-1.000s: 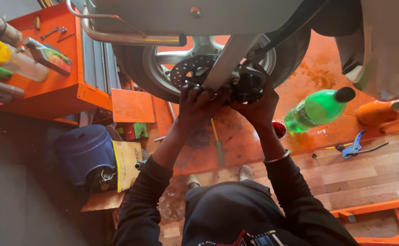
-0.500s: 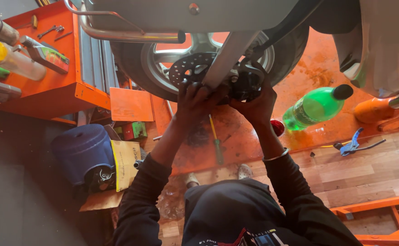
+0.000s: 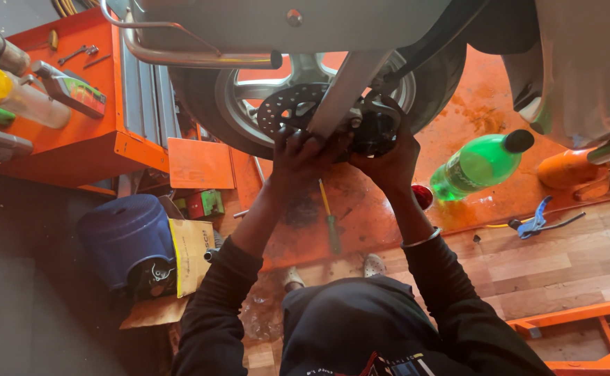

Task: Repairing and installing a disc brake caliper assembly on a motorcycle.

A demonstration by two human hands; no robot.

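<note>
Barely shifted: both hands (image 3: 347, 157) on upright wheel (image 3: 249, 104)

Both arms raised, left hand (image 3: 298, 154) and right hand (image 3: 388, 157) close together, fingers curled

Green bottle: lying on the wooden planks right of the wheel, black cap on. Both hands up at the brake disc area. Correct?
Not quite. The green bottle lies on the orange platform, not on the wooden planks; the head view shows the planks start below it. The rest holds: black cap on, right of the wheel, left hand and right hand up by the brake disc.
</note>
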